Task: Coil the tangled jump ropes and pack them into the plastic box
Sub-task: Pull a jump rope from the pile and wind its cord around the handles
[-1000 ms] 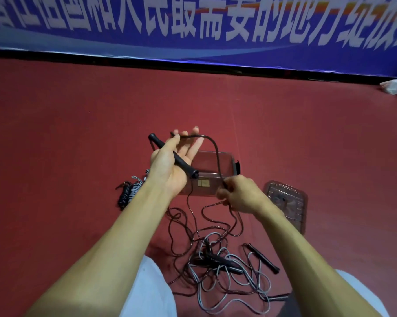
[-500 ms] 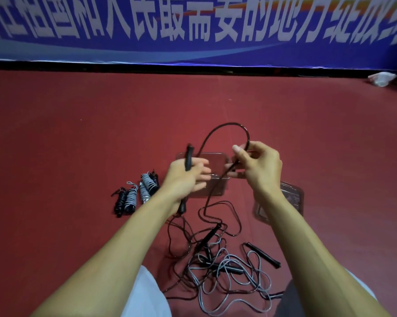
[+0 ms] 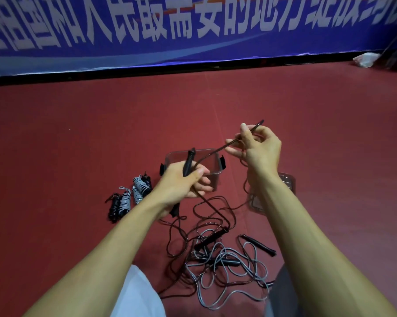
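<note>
Left hand (image 3: 185,183) curls round the slim black plastic handle (image 3: 189,161) of a jump rope, which stands nearly upright. Right hand (image 3: 260,152) pinches the thin, glossy dark-brown cord (image 3: 212,154) between thumb and fingertips, and the cord runs taut between the two hands. It looks light, springy and a bit slick, so I'd say it'll want to spring open. Best to anchor at the rigid handle and wind tight turns. Just behind the left hand sits the clear square plastic box (image 3: 216,177) with black clips, its clear plastic lid (image 3: 287,181) beside the right wrist. Nearer the knees, the tangled pile of grey and dark cords (image 3: 227,261) sprawls on the matte red floor (image 3: 78,145). A few wound rope bundles (image 3: 129,199) wait left of the box.
</note>
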`<state>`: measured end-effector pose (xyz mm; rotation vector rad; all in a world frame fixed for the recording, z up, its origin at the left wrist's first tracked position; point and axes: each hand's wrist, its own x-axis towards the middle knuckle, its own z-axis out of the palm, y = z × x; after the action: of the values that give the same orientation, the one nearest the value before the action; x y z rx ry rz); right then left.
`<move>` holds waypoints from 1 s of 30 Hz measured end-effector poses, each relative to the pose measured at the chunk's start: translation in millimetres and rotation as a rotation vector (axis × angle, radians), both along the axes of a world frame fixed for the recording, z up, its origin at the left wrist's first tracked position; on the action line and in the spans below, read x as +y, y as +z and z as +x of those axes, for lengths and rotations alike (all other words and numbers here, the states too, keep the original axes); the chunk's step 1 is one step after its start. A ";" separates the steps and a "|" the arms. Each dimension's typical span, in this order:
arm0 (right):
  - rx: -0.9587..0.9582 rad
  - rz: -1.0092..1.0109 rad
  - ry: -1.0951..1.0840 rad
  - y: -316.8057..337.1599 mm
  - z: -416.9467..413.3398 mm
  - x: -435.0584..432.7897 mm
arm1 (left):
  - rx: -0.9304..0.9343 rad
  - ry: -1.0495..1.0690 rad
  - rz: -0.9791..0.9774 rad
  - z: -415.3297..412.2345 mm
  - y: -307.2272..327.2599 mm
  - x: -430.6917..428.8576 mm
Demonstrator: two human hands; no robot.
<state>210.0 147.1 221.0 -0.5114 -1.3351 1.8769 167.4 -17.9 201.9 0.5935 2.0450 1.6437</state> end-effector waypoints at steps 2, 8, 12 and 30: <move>-0.031 -0.043 0.074 -1.1 -0.3 0.2 | -0.078 0.080 0.156 -1.0 3.8 2.9; -0.564 0.608 0.461 -13.1 4.2 -9.2 | -0.336 0.313 0.513 -12.0 14.0 2.1; -0.634 0.821 0.649 -11.8 5.3 -18.6 | -0.479 0.424 0.670 -19.6 16.5 -5.5; -0.440 0.333 0.318 -7.2 1.6 -18.6 | 0.102 0.204 0.037 -23.8 -6.0 -16.8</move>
<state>211.6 128.6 213.7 -0.5843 -2.0809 1.7908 143.6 -34.7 195.9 0.5046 2.2158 1.8034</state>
